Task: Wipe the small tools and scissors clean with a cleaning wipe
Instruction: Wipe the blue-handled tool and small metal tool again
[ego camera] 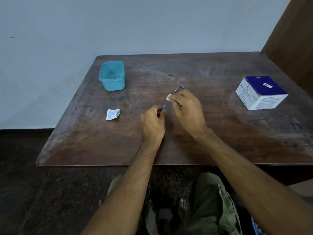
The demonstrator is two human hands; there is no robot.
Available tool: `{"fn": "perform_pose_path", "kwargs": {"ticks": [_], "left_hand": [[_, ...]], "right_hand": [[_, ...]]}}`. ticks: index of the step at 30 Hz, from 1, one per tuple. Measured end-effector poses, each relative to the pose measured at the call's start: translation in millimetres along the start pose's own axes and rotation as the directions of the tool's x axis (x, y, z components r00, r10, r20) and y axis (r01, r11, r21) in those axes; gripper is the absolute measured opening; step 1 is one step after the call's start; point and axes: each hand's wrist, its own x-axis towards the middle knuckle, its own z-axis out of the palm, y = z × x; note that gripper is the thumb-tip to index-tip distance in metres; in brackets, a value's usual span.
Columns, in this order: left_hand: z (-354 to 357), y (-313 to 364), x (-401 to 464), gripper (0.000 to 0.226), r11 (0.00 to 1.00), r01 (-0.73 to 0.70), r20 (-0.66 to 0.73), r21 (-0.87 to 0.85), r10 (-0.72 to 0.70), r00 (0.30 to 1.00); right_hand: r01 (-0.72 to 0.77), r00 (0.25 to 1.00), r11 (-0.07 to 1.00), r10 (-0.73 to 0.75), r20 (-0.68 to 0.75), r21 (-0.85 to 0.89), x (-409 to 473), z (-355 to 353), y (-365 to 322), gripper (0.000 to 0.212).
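1. Wooden table (220,133): served as the work surface, hands held just above its middle, so anything dropped would land close by.
2. White and blue box (260,93): parked at the right edge, well apart from the hands; likely the supply of wipes, kept out of the way.
3. Teal tub (112,75): set at the far left, with a couple of small dark items inside, too small to identify; probably a holder for the tools.
4. Left hand (153,123): curled, pinching a thin tool by its blue handle (164,107), apparently to steady it for wiping.
5. Right hand (188,109): fingers bunched, pinching a white wipe (169,97) at the tool's upper part; seemingly also holding other metal pieces, though grip unclear.
6. Torn packet (112,114): left lying open on the left, discarded after opening.
7. Small metal tool (179,88): poked out just beyond the right hand's fingers; contact with table impossible to tell.
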Motion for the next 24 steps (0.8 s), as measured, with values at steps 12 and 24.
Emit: {"fn": "perform_pose_path", "kwargs": {"ticks": [12, 24], "left_hand": [[-1.3, -0.5, -5.5, 0.012, 0.993, -0.039, -0.01, 0.115, 0.041, 0.999], [0.8, -3.3, -5.6, 0.012, 0.994, -0.04, -0.02, 0.104, 0.043, 0.999]], "right_hand": [[0.161, 0.975, 0.916, -0.09, 0.203, -0.368, 8.4, 2.4, 3.7, 0.019], [0.177, 0.976, 0.916, -0.117, 0.182, -0.359, 2.2, 4.1, 6.7, 0.02]]}}
